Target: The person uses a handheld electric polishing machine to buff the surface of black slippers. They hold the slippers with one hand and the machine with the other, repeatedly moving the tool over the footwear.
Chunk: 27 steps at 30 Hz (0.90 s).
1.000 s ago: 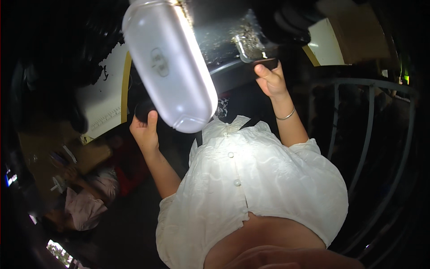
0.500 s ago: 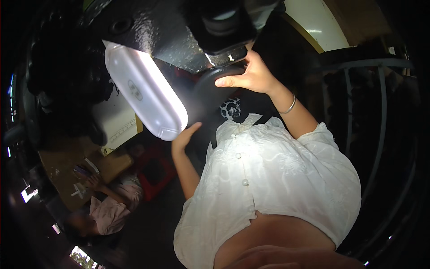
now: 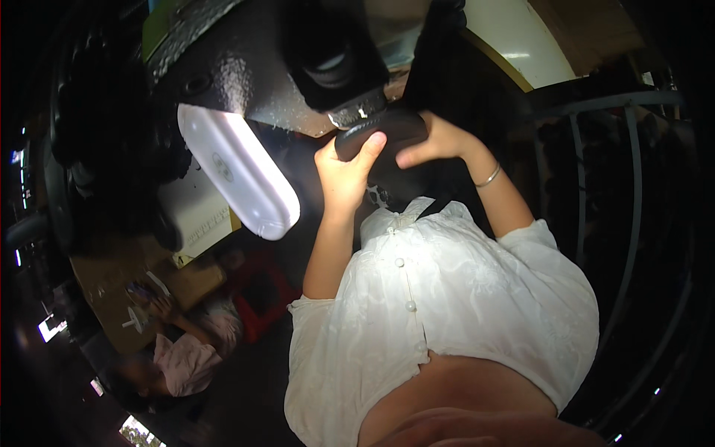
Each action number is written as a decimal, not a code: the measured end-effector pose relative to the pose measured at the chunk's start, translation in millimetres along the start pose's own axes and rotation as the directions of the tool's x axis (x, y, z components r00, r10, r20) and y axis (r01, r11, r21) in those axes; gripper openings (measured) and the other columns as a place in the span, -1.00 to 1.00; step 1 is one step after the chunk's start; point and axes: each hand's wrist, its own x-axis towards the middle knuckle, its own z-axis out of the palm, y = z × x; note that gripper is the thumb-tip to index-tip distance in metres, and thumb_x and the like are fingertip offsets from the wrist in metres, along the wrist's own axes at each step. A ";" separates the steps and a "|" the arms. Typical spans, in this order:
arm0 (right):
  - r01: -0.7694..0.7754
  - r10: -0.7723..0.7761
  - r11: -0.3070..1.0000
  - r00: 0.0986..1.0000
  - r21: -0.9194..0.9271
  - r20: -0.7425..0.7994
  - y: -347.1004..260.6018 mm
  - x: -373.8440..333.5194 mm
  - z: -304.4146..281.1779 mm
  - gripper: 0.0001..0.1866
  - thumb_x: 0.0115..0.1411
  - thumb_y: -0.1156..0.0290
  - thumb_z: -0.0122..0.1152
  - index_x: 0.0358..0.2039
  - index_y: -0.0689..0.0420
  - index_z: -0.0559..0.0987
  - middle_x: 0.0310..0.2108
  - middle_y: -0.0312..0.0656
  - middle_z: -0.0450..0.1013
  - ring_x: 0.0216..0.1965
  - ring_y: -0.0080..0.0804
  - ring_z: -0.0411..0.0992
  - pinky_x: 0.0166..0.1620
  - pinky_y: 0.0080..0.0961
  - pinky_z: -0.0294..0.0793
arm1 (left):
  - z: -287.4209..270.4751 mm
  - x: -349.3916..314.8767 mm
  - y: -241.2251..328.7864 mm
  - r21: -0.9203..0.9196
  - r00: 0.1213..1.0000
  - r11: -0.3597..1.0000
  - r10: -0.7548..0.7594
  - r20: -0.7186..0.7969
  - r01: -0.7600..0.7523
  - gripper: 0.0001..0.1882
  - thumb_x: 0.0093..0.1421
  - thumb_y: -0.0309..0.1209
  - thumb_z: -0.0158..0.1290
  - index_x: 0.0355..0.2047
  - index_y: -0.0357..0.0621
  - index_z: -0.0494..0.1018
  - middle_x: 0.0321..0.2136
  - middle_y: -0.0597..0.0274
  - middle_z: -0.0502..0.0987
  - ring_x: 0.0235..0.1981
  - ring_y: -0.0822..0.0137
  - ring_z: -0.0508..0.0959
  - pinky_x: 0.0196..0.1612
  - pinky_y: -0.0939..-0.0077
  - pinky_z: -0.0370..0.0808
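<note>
A black, smooth, rounded piece (image 3: 383, 131) sits just below a dark machine head (image 3: 253, 86); its exact kind cannot be made out. My left hand (image 3: 344, 175) grips its left end, thumb pressed on the near face and fingers mostly hidden behind. At the other end is my right hand (image 3: 445, 141), a thin bangle on the wrist. Its fingers go behind the piece and its thumb lies along the lower edge. The piece touches or nearly touches a small bright-edged part (image 3: 359, 113) under the machine; the contact is too dark to tell.
A long white lit lamp (image 3: 240, 173) hangs left of my hands. Grey metal rails (image 3: 633, 175) stand at right. Lower left, another person in a pink top (image 3: 195, 350) is at a brown table (image 3: 112, 298), near a red stool (image 3: 261, 302).
My left hand has risen from beside the lamp's lower end and taken hold of the black piece. My right hand stays at the piece, slightly lower and further right. The view has shifted a little.
</note>
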 end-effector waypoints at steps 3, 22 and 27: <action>-0.127 0.134 0.977 0.991 -0.170 0.028 66.6 -30.7 -9.2 -0.47 -0.18 0.35 0.43 -0.19 0.32 0.50 -0.27 -0.16 0.50 -0.25 -0.46 0.42 -0.11 -0.53 0.38 | 0.9 -3.4 -7.9 -0.167 0.999 0.986 0.011 -0.033 -0.016 -0.81 0.02 -0.47 0.20 -0.35 -0.29 0.52 -0.43 0.31 0.54 -0.42 0.55 0.45 -0.29 0.67 0.39; 0.305 -0.331 0.943 0.880 -0.129 -0.340 -45.5 -50.2 -96.9 -0.53 -0.25 0.63 0.34 -0.21 0.29 0.50 -0.34 -0.21 0.48 -0.32 -0.52 0.44 -0.17 -0.62 0.43 | -34.3 -29.0 -10.1 0.137 0.984 0.988 0.095 -0.150 -0.075 -0.71 0.00 -0.54 0.20 -0.24 -0.32 0.43 -0.35 0.23 0.53 -0.35 0.49 0.49 -0.20 0.62 0.42; 0.236 -0.315 0.911 0.928 -0.340 -0.200 -85.0 -24.0 -82.7 -0.56 -0.24 0.51 0.38 -0.24 0.22 0.54 -0.36 -0.22 0.50 -0.31 -0.51 0.45 -0.16 -0.65 0.41 | -47.3 -41.2 -13.2 0.110 0.974 0.993 0.065 -0.218 -0.042 -0.68 0.00 -0.51 0.20 -0.21 -0.32 0.43 -0.30 0.22 0.51 -0.30 0.46 0.46 -0.15 0.59 0.37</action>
